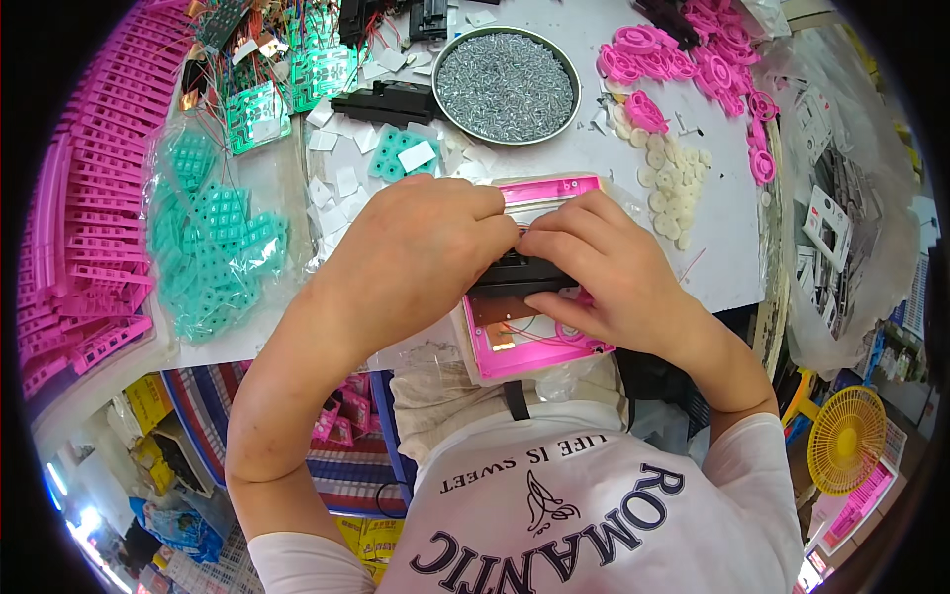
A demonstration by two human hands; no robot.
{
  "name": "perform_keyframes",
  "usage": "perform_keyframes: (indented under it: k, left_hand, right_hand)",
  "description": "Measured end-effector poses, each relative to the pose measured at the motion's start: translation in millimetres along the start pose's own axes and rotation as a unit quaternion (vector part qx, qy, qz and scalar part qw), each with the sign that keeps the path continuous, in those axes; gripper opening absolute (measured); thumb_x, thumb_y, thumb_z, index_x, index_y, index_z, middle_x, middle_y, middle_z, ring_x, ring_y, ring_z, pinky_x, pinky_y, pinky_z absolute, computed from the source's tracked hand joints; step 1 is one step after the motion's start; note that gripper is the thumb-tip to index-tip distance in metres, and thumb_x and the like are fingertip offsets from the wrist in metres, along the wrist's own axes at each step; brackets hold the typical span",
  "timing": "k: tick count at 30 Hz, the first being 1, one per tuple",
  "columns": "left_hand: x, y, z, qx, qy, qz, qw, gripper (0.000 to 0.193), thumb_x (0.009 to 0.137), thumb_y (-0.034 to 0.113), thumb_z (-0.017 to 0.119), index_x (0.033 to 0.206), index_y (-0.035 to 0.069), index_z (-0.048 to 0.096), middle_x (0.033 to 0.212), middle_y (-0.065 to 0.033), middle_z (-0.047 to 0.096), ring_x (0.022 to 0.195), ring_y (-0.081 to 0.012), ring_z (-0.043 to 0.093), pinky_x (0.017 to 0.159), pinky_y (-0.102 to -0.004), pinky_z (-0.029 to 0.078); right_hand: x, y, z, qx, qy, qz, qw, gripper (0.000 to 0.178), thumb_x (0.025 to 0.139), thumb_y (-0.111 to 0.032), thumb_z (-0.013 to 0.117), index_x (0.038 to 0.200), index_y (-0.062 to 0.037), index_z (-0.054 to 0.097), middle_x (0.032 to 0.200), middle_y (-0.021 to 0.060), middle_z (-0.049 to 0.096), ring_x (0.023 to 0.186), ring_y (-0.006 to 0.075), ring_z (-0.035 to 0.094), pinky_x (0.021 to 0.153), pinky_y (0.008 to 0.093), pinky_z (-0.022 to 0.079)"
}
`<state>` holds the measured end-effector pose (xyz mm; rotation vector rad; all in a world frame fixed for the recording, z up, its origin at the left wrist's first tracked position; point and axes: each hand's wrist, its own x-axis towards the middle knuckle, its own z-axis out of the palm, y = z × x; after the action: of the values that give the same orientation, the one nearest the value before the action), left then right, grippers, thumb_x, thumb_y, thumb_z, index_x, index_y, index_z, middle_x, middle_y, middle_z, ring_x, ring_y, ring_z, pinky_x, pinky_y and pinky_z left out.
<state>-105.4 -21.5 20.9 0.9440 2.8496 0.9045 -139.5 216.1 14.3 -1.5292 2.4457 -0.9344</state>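
A shallow pink plastic casing lies in front of me at the table's near edge, with a brown circuit board, thin wires and a pink ring inside. Across its middle sits a long black plastic part. My left hand is curled over the part's left end, its fingers closed and its fingertips mostly hidden. From the right, my right hand grips the same part, with bent fingers on top and the thumb along its near side.
Beyond the casing stands a round metal bowl of small screws. Green boards and a bag of teal keypads lie left, by stacked pink frames. White discs and pink parts lie right. A yellow fan stands lower right.
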Motion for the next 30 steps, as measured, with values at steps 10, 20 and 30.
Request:
perform_keyframes:
  k: [10,20,30]
  left_hand:
    - [-22,23,13,-0.139,0.066,-0.142,0.978,0.007,0.084,0.003,0.072,0.091,0.001,0.071,0.085,-0.0103,0.067,0.07,-0.0273,0.065,0.062,-0.0363,0.052]
    - [-7,16,16,-0.15,0.028,-0.199,0.968,0.014,0.083,0.009,0.075,0.087,-0.002,0.069,0.077,-0.0122,0.065,0.063,-0.023,0.063,0.059,-0.0335,0.05]
    - [-9,16,15,-0.202,0.008,-0.213,0.956,0.013,0.083,0.009,0.072,0.085,-0.002,0.066,0.077,-0.0102,0.065,0.061,-0.0193,0.059,0.058,-0.0329,0.049]
  right_hand:
    - [2,-11,4,-0.114,0.018,-0.057,0.992,0.032,0.07,-0.015,0.072,0.1,-0.006,0.065,0.101,0.0046,0.063,0.092,0.0241,0.061,0.068,0.0313,0.055]
    - [0,-20,3,-0.159,0.029,-0.064,0.985,0.03,0.07,-0.015,0.068,0.097,-0.0022,0.066,0.099,0.0066,0.063,0.089,0.0223,0.061,0.067,0.0286,0.054]
    - [-2,-22,5,-0.154,0.026,-0.066,0.986,0.035,0.068,-0.015,0.067,0.1,-0.0006,0.067,0.107,0.0082,0.064,0.094,0.0233,0.059,0.069,0.0293,0.055]
